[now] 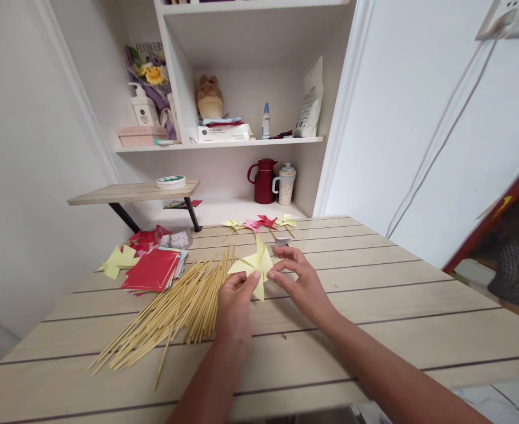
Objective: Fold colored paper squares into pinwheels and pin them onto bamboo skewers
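Both of my hands hold a yellow folded paper pinwheel [254,266] just above the wooden table [374,306]. My left hand [235,300] pinches its lower left side. At its right edge, the fingertips of my right hand [297,280] press on the paper. A loose pile of thin bamboo sticks [175,312] lies on the table just left of my left hand. Whether a stick is attached to the held pinwheel cannot be made out.
A stack of red and coloured paper squares [153,270] and yellow cut pieces [118,260] lie at the left. Several finished pinwheels [261,224] lie at the table's far edge. Shelves behind hold a red jug [263,181], a cup [286,184] and boxes.
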Motion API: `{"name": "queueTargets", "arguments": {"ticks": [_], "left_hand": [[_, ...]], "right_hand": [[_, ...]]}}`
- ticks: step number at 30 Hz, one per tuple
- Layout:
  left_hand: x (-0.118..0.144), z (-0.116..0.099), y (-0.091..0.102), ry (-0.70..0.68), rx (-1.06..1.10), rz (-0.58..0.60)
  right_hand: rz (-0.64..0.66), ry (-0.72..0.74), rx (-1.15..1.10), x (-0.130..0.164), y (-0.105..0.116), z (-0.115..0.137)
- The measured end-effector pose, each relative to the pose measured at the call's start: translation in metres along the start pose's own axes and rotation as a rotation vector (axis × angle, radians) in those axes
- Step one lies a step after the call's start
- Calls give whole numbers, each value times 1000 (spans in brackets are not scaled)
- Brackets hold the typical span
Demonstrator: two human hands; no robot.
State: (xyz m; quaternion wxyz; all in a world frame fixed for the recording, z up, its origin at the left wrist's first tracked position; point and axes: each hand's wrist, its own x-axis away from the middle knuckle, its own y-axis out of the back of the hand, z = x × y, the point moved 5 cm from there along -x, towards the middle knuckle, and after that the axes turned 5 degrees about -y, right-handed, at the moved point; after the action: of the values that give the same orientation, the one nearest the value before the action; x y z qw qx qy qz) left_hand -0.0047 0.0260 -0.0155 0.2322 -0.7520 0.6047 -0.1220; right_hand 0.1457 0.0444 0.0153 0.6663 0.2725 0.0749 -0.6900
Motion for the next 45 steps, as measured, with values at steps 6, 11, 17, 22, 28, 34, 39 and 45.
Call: {"name": "queueTargets", "arguments": {"ticks": [6,11,17,22,28,34,39,45], "left_hand": [[-3,-2,5,6,17,-56],[-2,-3,6,19,50,-88],[-3,-3,3,10,38,-45],[-1,-5,2,-9,-15,-53],[2,-8,3,-17,-71,-101],[2,-8,2,-12,-86,-103],[1,-9,2,-40,-116,-76],[0,-8,4,-85,-190,-65]], "right_hand": [[85,23,27,-1,-5,0],[95,60,28,-1,-5,2],[70,86,-36,1,-4,9],[48,42,-28,1,-3,12],[56,-14,-52,-2,-1,9],[95,-123,-138,-3,-1,4],[101,-163,-168,-2,0,4],[120,-115,-167,-2,0,6]]}}
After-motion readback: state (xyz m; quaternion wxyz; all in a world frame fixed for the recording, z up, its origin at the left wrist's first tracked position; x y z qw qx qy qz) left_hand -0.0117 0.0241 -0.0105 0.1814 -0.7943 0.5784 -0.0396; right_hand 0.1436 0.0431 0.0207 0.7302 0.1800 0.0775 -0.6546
